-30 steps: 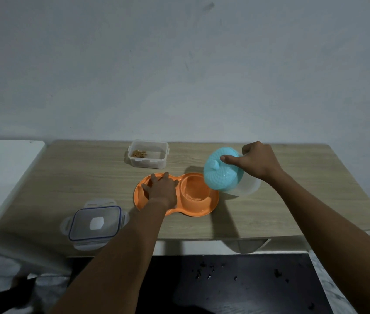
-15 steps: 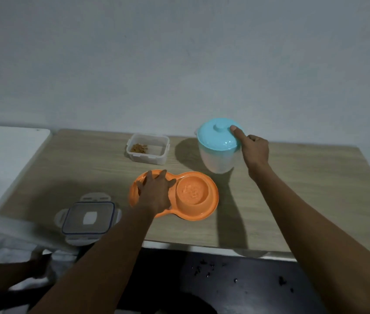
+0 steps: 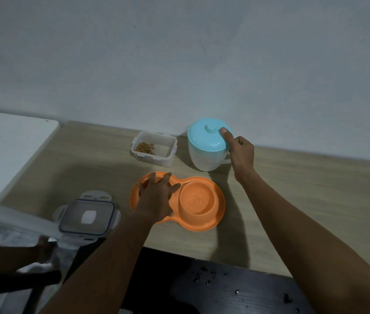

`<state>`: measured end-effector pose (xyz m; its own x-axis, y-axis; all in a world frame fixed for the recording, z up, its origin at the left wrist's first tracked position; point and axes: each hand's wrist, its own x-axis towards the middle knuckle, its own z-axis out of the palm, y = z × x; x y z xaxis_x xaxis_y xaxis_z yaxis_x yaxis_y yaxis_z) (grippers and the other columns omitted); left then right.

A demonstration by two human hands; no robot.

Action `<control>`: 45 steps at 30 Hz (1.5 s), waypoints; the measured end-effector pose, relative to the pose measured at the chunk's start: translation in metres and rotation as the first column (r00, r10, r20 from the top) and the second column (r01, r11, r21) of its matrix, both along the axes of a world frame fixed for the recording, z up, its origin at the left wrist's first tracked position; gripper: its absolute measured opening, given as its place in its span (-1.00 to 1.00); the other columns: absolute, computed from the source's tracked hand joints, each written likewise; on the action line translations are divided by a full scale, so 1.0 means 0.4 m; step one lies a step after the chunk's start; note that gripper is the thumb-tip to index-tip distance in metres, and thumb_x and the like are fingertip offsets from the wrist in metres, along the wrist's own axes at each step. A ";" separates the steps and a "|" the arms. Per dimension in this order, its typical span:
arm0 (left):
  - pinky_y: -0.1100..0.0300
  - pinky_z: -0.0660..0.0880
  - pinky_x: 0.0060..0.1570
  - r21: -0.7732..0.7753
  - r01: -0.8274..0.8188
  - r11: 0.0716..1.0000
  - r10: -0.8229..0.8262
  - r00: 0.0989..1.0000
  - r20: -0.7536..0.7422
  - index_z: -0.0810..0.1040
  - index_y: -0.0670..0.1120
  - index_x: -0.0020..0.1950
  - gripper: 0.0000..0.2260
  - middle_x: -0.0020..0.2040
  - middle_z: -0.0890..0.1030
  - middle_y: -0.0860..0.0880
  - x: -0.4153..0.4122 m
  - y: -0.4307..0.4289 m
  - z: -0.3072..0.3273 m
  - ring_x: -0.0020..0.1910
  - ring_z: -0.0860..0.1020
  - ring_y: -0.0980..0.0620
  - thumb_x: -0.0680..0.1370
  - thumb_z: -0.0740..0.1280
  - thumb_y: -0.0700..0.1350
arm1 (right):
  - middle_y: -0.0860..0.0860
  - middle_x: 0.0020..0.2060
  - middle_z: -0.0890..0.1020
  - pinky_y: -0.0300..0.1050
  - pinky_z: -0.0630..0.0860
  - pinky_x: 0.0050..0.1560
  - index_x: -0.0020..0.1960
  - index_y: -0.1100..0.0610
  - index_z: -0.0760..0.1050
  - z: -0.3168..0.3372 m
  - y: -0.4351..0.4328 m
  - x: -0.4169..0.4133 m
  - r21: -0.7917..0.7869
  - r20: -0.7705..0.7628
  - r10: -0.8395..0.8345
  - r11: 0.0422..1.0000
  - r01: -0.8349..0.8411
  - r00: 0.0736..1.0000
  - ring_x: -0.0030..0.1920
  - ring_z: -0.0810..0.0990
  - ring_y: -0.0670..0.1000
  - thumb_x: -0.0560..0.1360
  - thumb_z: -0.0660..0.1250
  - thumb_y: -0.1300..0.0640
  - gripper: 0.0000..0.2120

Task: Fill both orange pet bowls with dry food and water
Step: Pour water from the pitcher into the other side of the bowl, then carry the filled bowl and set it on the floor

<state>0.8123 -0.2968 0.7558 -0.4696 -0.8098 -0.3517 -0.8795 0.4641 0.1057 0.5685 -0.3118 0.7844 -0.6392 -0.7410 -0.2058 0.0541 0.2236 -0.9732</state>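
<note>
An orange double pet bowl [image 3: 211,219] lies on the wooden table [image 3: 304,200]. My left hand [image 3: 157,198] rests flat over its left bowl, fingers spread, hiding what is inside. The right bowl [image 3: 198,198] holds clear water. Behind it stands a white jug with a light blue lid [image 3: 206,141], upright near the wall. My right hand [image 3: 240,150] grips the jug's handle with the thumb pressed on the lid. A clear food tub [image 3: 154,148] with a little brown dry food sits left of the jug.
The tub's clear lid [image 3: 86,216] with a blue seal lies at the table's front left edge. A white surface [image 3: 9,150] adjoins the table on the left. A dark surface [image 3: 236,291] with black specks lies below the front edge. The wall is close behind.
The jug was tilted over the right bowl, then turned upright and moved back toward the wall, where it now stands. My left hand stayed on the left bowl.
</note>
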 end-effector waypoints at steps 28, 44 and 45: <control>0.07 0.45 0.00 0.118 -0.502 0.857 0.499 0.747 -0.439 0.61 -0.01 0.21 -0.70 0.04 0.64 -0.16 0.168 0.018 0.020 0.04 0.58 -0.21 0.51 0.27 -0.07 | 0.16 0.16 0.67 0.11 0.50 0.26 0.30 0.24 0.59 -0.125 0.345 0.272 0.383 -0.035 -0.190 0.904 0.189 0.981 0.13 0.58 0.14 0.59 0.37 0.01 -0.62; 0.09 0.49 0.03 0.280 -0.502 0.818 0.546 0.523 -0.654 0.58 0.04 0.31 -0.61 0.15 0.66 -0.10 0.073 0.123 0.140 0.09 0.59 -0.16 0.48 0.35 -0.16 | 0.09 0.09 0.65 0.07 0.56 0.17 0.29 0.18 0.57 -0.050 0.461 0.179 0.259 0.075 -0.308 0.924 0.280 0.948 0.13 0.60 0.12 0.53 0.44 0.01 -0.60; 0.09 0.49 0.05 0.280 -0.494 0.823 0.536 0.515 -0.668 0.58 0.04 0.31 -0.61 0.16 0.66 -0.08 0.052 0.139 0.156 0.10 0.59 -0.15 0.47 0.36 -0.14 | 0.10 0.08 0.67 0.10 0.57 0.19 0.26 0.17 0.59 -0.037 0.480 0.158 0.241 0.074 -0.318 0.925 0.293 0.945 0.12 0.61 0.13 0.52 0.45 0.01 -0.62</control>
<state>0.8332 -0.2411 0.8180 -0.0886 -0.9839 -0.1550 -0.6084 -0.0697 0.7906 0.6318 -0.1198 0.7694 -0.7911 -0.4398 -0.4251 0.2576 0.3907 -0.8837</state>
